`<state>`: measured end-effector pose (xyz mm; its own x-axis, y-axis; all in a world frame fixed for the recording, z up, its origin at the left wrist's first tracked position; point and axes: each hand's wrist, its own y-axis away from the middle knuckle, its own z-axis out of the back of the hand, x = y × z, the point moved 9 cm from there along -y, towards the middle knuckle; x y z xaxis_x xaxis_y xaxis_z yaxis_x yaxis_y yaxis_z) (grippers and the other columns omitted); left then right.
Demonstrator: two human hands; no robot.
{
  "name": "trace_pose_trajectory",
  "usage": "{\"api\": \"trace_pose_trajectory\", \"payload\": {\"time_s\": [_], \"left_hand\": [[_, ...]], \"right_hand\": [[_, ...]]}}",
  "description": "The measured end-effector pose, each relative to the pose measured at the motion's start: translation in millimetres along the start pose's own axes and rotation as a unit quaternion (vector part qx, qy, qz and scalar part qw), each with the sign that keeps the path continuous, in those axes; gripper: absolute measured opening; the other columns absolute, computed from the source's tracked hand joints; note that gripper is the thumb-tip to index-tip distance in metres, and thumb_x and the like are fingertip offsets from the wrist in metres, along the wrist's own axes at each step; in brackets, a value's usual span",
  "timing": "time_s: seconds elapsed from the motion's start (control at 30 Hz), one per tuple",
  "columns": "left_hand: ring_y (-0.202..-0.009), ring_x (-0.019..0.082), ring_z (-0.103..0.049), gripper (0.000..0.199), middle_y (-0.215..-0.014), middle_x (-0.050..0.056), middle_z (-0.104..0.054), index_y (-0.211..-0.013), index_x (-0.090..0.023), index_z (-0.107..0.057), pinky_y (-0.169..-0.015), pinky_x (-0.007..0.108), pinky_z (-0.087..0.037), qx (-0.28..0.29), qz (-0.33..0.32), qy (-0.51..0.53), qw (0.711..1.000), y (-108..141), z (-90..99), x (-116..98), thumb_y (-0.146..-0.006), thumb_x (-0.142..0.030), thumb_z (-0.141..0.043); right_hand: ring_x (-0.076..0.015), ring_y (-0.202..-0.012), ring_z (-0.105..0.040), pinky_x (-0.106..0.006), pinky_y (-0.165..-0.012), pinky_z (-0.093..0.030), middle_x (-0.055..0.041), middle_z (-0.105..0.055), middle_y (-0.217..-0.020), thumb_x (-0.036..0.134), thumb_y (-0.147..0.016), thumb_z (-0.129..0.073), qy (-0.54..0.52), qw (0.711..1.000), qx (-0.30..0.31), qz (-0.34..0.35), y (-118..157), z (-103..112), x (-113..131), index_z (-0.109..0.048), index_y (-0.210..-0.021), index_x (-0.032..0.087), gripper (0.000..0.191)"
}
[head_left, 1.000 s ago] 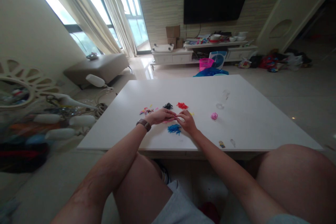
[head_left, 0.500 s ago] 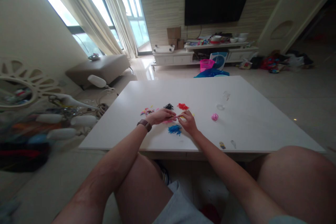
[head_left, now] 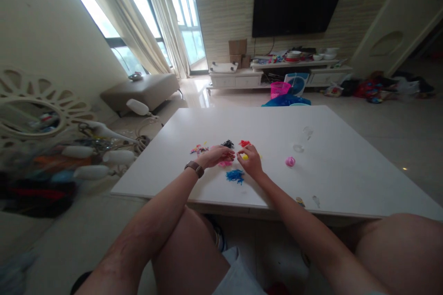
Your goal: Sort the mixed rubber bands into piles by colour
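Note:
My left hand (head_left: 218, 155), with a watch (head_left: 194, 168) on its wrist, is cupped with fingers curled over the middle of the piles. Small reddish bits seem to lie in it, too small to name. Just across from it, my right hand (head_left: 250, 160) has its thumb and fingertips close together; anything between them is too small to make out. Around the hands lie piles of small band-like pieces: black (head_left: 228, 144), red (head_left: 245, 143), blue (head_left: 235, 175), partly hidden pink (head_left: 225, 164) and yellow (head_left: 245, 157). A mixed-colour pile (head_left: 200, 149) sits left.
On the right of the white table (head_left: 270, 124) are a pink round object (head_left: 290, 161), a clear ring-shaped piece (head_left: 298, 148), a clear plastic piece (head_left: 308, 132) and two small items near the front edge. A pink basket (head_left: 279, 88) stands beyond the far edge.
My hands have drawn slightly apart, leaving a small gap between the fingertips. The whole view has shifted, so the table appears a little lower and further right.

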<state>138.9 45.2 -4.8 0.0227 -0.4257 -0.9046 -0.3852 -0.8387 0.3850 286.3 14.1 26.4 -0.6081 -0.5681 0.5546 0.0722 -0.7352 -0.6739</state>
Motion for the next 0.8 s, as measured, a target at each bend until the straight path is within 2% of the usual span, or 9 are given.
{"api": "trace_pose_trajectory", "payload": {"time_s": [0.17,0.27,0.33,0.43,0.53,0.67,0.8], "left_hand": [[-0.076,0.013,-0.067,0.012,-0.080,0.006,-0.073,-0.072,-0.014,-0.073,-0.082,0.022,-0.055,-0.080,-0.031,0.004,0.996,1.3,39.8,-7.3,-0.082,-0.008,-0.068],[-0.080,0.014,-0.069,0.011,-0.081,0.008,-0.074,-0.077,-0.012,-0.074,-0.088,0.024,-0.056,-0.128,-0.052,0.037,0.990,8.0,61.0,-12.1,-0.082,-0.005,-0.066],[-0.082,0.015,-0.071,0.011,-0.082,0.011,-0.074,-0.079,-0.009,-0.073,-0.093,0.026,-0.055,-0.148,-0.053,0.064,0.986,12.0,66.7,-13.0,-0.082,-0.003,-0.065],[-0.084,0.016,-0.072,0.011,-0.084,0.013,-0.075,-0.080,-0.007,-0.073,-0.096,0.027,-0.055,-0.137,-0.050,0.087,0.985,13.5,60.0,-13.6,-0.081,-0.001,-0.064],[-0.086,0.016,-0.072,0.014,-0.087,0.014,-0.076,-0.082,-0.007,-0.074,-0.097,0.027,-0.055,-0.120,-0.048,0.092,0.987,11.9,48.0,-13.2,-0.083,-0.001,-0.062],[-0.088,0.017,-0.073,0.014,-0.089,0.014,-0.076,-0.084,-0.008,-0.075,-0.096,0.028,-0.056,-0.103,-0.035,0.085,0.990,8.1,35.5,-9.1,-0.083,0.000,-0.063],[-0.087,0.017,-0.073,0.011,-0.093,0.016,-0.077,-0.086,-0.007,-0.075,-0.095,0.028,-0.056,-0.088,-0.024,0.067,0.994,3.3,26.4,-5.3,-0.079,0.001,-0.070]], "right_hand": [[-0.0249,-0.092,-0.057,-0.040,-0.088,-0.049,-0.0061,-0.064,-0.085,0.018,-0.083,-0.066,0.048,0.997,0.060,0.027,-26.4,-15.4,6.0,-0.067,-0.075,0.023,0.010],[-0.0248,-0.090,-0.056,-0.039,-0.084,-0.049,-0.0058,-0.065,-0.082,0.016,-0.081,-0.069,0.067,0.990,0.119,0.038,-32.7,-33.3,6.4,-0.068,-0.072,0.022,0.011],[-0.0242,-0.089,-0.057,-0.038,-0.083,-0.049,-0.0051,-0.065,-0.081,0.014,-0.079,-0.070,0.056,0.984,0.158,0.054,-30.2,-47.5,9.0,-0.069,-0.071,0.022,0.011],[-0.0230,-0.087,-0.057,-0.037,-0.081,-0.048,-0.0040,-0.066,-0.081,0.013,-0.077,-0.072,0.031,0.977,0.195,0.075,-20.7,-64.1,13.0,-0.070,-0.071,0.023,0.012],[-0.0229,-0.087,-0.056,-0.036,-0.079,-0.047,-0.0038,-0.065,-0.081,0.016,-0.078,-0.073,0.022,0.974,0.208,0.086,-10.6,-68.8,15.5,-0.072,-0.072,0.023,0.009],[-0.0231,-0.088,-0.057,-0.037,-0.082,-0.047,-0.0050,-0.064,-0.084,0.023,-0.086,-0.068,-0.005,0.980,0.187,0.074,-5.1,-53.3,16.8,-0.072,-0.080,0.023,0.007],[-0.0223,-0.086,-0.059,-0.037,-0.080,-0.049,-0.0045,-0.064,-0.085,0.023,-0.087,-0.064,-0.068,0.991,0.111,0.001,-9.1,-30.3,6.4,-0.068,-0.086,0.022,0.004]]}}
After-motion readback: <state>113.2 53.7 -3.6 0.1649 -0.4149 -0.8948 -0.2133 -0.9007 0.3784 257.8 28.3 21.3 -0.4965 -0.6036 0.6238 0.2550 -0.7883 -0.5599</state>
